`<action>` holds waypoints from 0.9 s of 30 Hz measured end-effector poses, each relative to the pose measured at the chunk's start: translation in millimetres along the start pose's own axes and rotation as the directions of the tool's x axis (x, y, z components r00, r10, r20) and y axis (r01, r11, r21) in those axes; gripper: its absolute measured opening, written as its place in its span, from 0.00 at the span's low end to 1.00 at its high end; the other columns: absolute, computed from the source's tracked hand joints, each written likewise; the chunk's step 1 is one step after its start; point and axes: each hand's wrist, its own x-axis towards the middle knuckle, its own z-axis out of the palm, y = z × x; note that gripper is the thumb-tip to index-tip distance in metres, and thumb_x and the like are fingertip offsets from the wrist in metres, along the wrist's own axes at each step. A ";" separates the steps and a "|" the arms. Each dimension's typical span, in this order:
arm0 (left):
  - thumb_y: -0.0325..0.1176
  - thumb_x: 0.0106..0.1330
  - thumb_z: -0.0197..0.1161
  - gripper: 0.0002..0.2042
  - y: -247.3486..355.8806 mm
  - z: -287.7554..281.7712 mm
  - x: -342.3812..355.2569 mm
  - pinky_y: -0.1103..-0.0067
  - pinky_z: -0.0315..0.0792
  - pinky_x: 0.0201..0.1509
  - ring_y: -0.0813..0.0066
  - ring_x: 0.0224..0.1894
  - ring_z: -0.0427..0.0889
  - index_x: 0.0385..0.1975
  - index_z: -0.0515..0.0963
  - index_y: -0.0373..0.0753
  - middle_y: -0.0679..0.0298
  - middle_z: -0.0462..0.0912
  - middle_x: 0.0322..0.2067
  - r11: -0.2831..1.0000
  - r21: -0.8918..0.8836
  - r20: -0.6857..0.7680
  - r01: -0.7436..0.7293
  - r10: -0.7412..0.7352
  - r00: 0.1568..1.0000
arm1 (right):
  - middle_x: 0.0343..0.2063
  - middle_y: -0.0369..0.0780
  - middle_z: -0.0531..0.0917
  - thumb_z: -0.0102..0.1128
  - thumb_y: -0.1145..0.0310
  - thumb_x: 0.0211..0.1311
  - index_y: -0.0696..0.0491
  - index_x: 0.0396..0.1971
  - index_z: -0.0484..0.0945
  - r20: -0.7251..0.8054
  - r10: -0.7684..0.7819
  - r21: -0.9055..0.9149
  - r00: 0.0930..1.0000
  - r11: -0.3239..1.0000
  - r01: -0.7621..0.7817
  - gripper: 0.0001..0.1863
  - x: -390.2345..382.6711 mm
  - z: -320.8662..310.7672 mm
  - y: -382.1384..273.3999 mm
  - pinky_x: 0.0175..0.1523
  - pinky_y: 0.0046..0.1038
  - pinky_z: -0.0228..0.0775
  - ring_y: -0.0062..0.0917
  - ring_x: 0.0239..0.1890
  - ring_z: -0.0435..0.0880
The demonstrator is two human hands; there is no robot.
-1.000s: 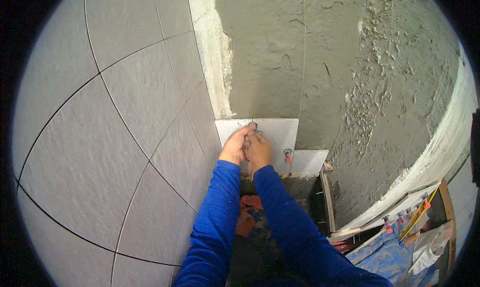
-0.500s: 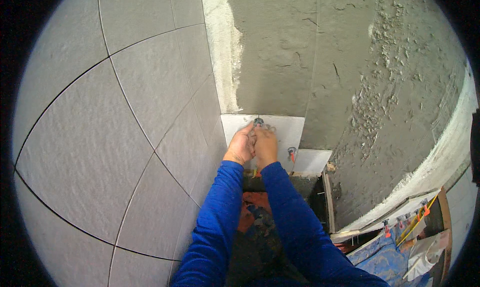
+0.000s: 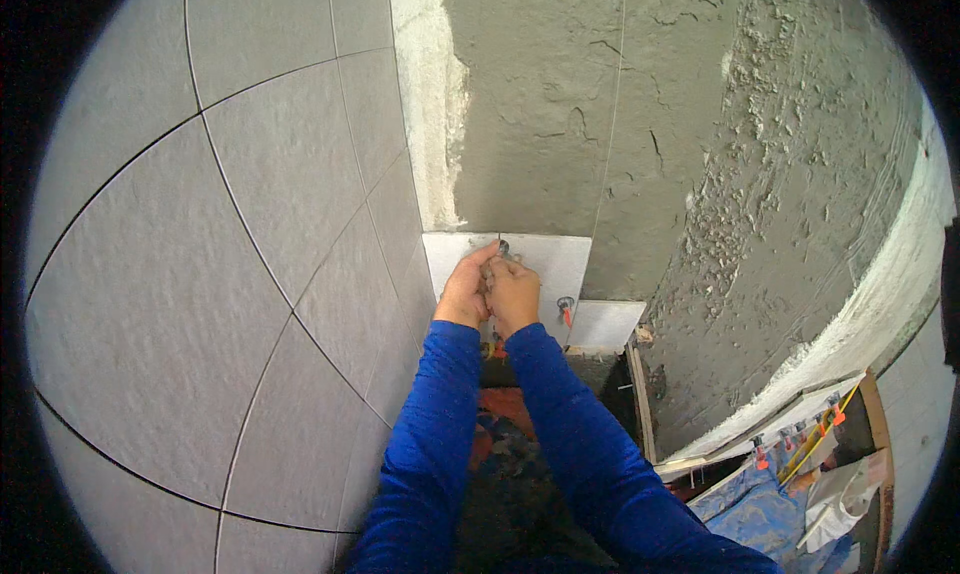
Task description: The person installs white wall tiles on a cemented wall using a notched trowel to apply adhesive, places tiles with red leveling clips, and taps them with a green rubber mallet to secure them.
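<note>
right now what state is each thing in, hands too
large tile, in the corner, partly covered
dark knob, near large tile's top edge
left hand, curled, fingertip by dark knob
right hand, curled beside left, grip hidden
red clip, unheld
small tile, untouched
mortar, rough, cracked
blue sheet, rumpled

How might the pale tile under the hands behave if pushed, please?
The pale tile is probably stiff, given its flat face and straight edges. Its exposed upper-right corner could chip if knocked. Pushed inward, it might barely give, as the rough cement wall seems to back it.

dark knob [image 3: 503, 247] partly hidden by fingers [image 3: 512, 270], 2 sleeves [image 3: 430, 424] cut off
</note>
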 end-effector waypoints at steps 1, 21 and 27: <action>0.41 0.69 0.65 0.11 0.9 2.0 -2.1 0.69 0.79 0.39 0.63 0.36 0.84 0.37 0.80 0.40 0.60 0.85 0.34 1.000 -0.010 0.003 0.011 -0.011 1.000 | 0.20 0.48 0.83 0.56 0.64 0.66 0.66 0.25 0.83 -0.026 -0.033 -0.057 0.999 0.998 0.032 0.18 0.3 0.6 2.1 0.30 0.37 0.68 0.31 0.23 0.80; 0.37 0.69 0.63 0.08 5.9 5.8 0.4 0.69 0.77 0.35 0.66 0.30 0.82 0.31 0.78 0.40 0.61 0.83 0.29 1.000 -0.007 0.099 -0.029 0.030 0.995 | 0.26 0.55 0.85 0.61 0.60 0.61 0.62 0.26 0.84 -0.111 -0.192 -0.355 0.975 0.924 0.141 0.18 2.2 3.6 -2.3 0.40 0.46 0.73 0.51 0.31 0.85; 0.39 0.68 0.64 0.10 6.4 10.9 2.0 0.67 0.77 0.34 0.62 0.29 0.82 0.34 0.78 0.38 0.58 0.83 0.29 0.993 0.104 0.038 -0.055 0.051 0.998 | 0.26 0.55 0.84 0.59 0.59 0.62 0.60 0.25 0.84 -0.135 -0.197 -0.322 0.971 0.935 0.145 0.18 0.2 7.4 -2.1 0.40 0.46 0.73 0.52 0.31 0.84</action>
